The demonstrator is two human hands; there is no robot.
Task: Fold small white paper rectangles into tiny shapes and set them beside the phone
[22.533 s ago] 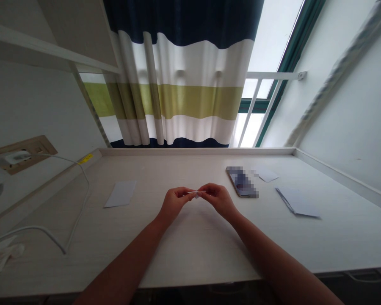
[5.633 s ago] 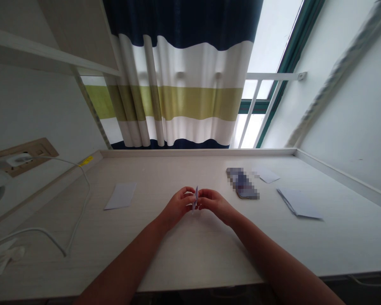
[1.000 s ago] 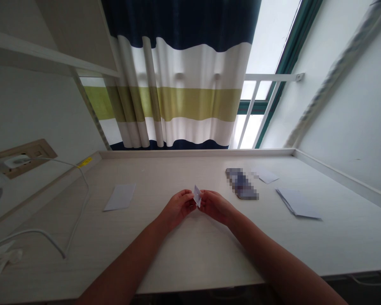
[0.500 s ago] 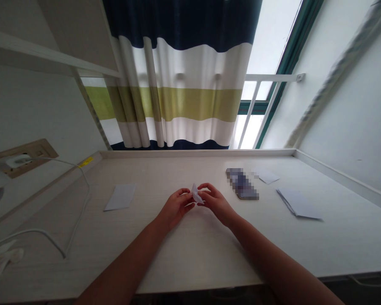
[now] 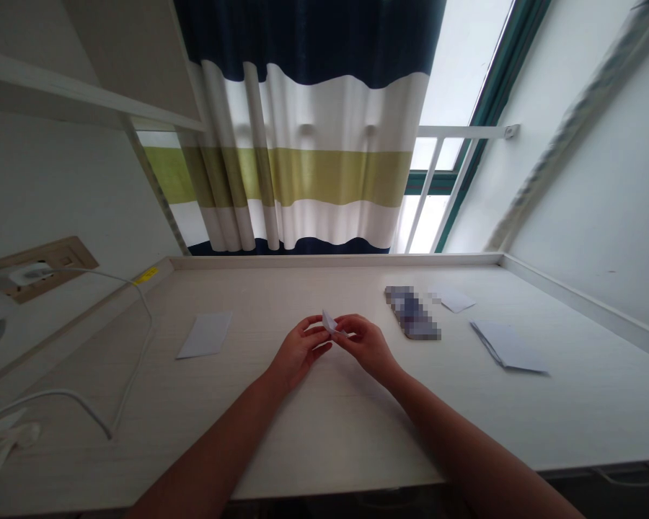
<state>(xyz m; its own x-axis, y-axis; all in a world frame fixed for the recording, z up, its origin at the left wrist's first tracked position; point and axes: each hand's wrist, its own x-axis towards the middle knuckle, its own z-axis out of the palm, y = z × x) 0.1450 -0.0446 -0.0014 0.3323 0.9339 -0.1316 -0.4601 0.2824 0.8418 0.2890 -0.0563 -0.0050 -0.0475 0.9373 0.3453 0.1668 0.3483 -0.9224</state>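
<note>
A small folded piece of white paper (image 5: 329, 321) is held between my two hands, just above the desk. My left hand (image 5: 299, 352) grips its left side with thumb and fingertips. From the right, my right hand (image 5: 368, 347) pinches the paper with its thumb and bent fingers. One pointed white flap stands up between the hands; the fingers hide the lower folds.
On the pale desk (image 5: 324, 454), a white sheet (image 5: 205, 335) lies at left. To the right are a blurred phone (image 5: 414, 313), a small paper (image 5: 455, 299) and a stack of folded paper (image 5: 508, 347). A white cable (image 5: 135, 367) runs along the left side.
The right thumb and fingers have shifted their hold, now bent closer around the paper. The paper has tilted, its tip moving slightly left. My left hand has hardly moved.
</note>
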